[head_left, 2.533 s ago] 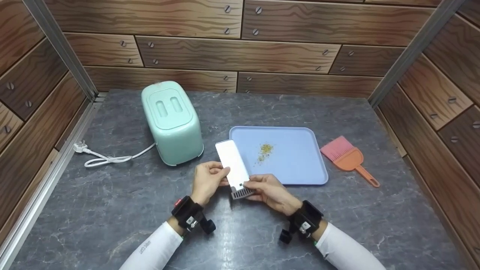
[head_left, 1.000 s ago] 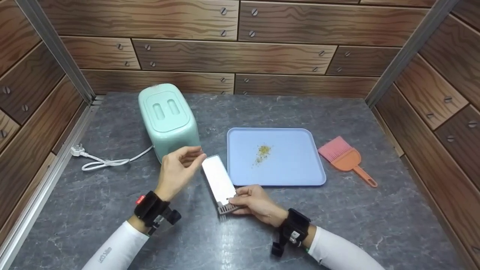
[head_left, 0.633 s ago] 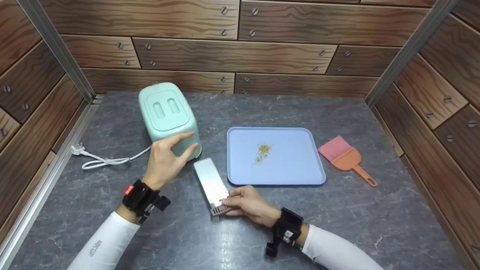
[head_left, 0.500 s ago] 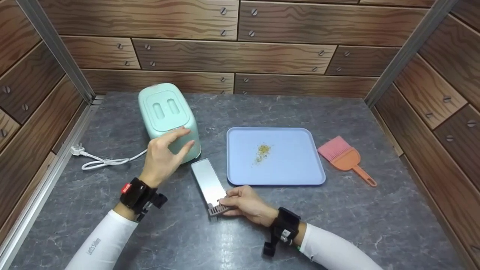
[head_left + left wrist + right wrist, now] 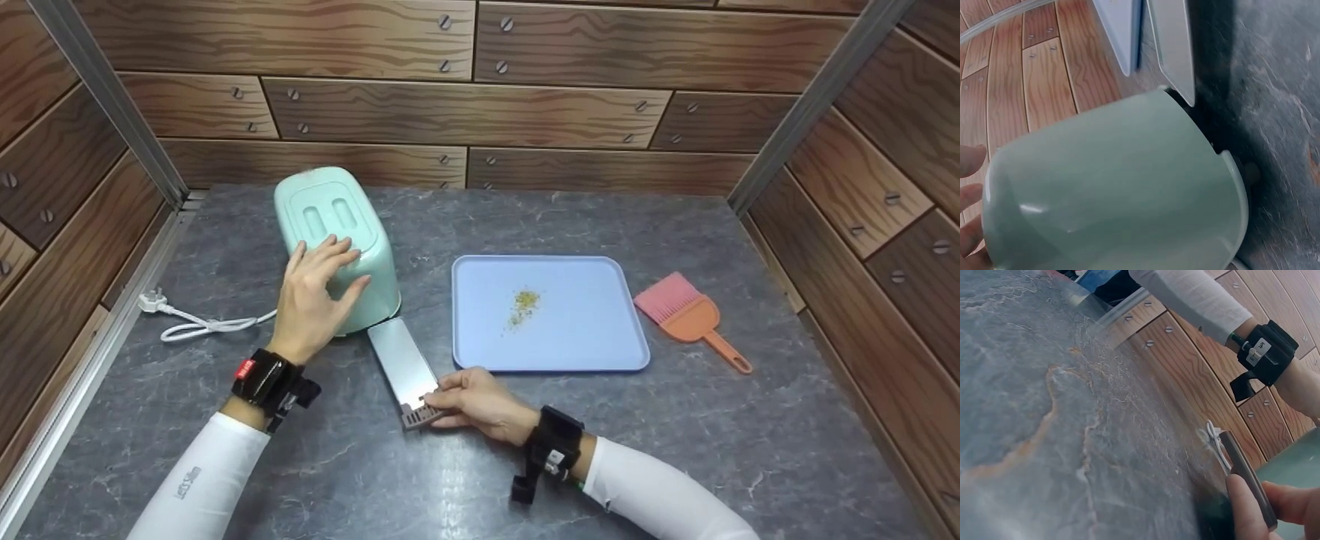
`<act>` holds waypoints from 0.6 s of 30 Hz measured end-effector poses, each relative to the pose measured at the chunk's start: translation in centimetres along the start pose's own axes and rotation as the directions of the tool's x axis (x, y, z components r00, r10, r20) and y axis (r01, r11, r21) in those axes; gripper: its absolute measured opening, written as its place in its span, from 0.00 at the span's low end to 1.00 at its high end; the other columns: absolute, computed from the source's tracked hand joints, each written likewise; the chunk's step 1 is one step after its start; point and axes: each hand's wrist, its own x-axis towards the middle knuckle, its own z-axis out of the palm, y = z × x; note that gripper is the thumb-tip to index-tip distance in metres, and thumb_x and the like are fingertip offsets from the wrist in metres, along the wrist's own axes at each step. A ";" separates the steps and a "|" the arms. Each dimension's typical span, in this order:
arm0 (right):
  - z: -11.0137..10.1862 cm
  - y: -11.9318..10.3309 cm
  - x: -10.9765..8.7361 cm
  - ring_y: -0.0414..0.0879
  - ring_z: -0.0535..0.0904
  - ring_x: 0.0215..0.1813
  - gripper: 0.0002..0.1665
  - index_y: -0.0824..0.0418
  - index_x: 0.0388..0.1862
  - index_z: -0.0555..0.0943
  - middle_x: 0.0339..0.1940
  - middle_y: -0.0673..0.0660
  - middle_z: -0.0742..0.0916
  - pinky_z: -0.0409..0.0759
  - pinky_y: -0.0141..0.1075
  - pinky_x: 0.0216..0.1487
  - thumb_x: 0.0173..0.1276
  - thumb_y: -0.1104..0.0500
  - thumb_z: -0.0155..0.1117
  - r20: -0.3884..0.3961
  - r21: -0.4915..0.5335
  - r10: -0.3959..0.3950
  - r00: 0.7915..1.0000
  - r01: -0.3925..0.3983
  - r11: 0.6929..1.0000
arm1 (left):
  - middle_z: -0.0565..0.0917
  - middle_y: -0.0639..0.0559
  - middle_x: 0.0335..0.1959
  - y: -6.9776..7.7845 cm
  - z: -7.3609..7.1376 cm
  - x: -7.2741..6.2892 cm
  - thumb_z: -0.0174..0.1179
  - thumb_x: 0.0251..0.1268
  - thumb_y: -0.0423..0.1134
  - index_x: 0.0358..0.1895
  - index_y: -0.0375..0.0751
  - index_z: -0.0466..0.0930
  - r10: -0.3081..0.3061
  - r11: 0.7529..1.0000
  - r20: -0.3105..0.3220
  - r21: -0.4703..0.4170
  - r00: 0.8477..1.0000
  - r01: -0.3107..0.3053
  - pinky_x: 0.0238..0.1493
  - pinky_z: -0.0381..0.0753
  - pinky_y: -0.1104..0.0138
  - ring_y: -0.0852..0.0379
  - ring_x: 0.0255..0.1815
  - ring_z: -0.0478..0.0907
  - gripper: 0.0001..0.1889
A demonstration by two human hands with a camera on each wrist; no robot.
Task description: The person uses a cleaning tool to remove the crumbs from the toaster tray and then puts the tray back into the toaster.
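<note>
A mint-green toaster (image 5: 330, 201) with its lid on stands at the left. My left hand (image 5: 309, 304) is at its near end with fingers spread over the top edge; the left wrist view shows the fingertips (image 5: 970, 194) at the toaster's upper edge, contact unclear. Thumb and fingers of my right hand (image 5: 484, 406) pinch the slotted brown end of a flat metal crumb tray (image 5: 403, 358). The tray's far end points at the dark gap (image 5: 1199, 126) low in the toaster's near end. Whether its tip is inside cannot be told.
A blue serving tray (image 5: 592, 330) with a small heap of yellowish crumbs (image 5: 523, 304) lies right of the toaster. Beyond it rest a pink-bristled brush and orange dustpan (image 5: 691, 318). The toaster's white cord and plug (image 5: 202, 324) lie at the left. Wood-patterned walls enclose the table.
My left hand has let go of the crumb tray and moved left to the toaster, its fingers spreading. My right hand has carried the crumb tray left and nearer the toaster's base.
</note>
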 end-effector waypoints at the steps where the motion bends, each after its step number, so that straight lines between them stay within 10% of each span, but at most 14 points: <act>1: 0.1 0.0 0.1 0.47 0.92 0.45 0.15 0.74 0.54 0.82 0.48 0.65 0.91 0.92 0.36 0.49 0.71 0.69 0.68 -0.001 0.002 0.002 1.000 -0.002 1.000 | 0.86 0.35 0.63 -0.1 0.0 0.0 0.75 0.64 0.35 0.56 0.33 0.87 -0.003 1.000 0.000 0.004 1.000 0.003 0.84 0.56 0.35 0.33 0.72 0.78 0.19; 18: 1.0 0.1 0.5 0.44 0.92 0.40 0.13 0.75 0.51 0.83 0.43 0.63 0.92 0.92 0.34 0.45 0.71 0.70 0.68 0.035 -0.014 -0.025 0.999 0.026 1.000 | 0.85 0.36 0.65 -0.1 0.1 0.0 0.76 0.61 0.34 0.57 0.34 0.87 -0.035 0.999 -0.016 0.013 0.999 0.035 0.82 0.47 0.26 0.35 0.71 0.79 0.21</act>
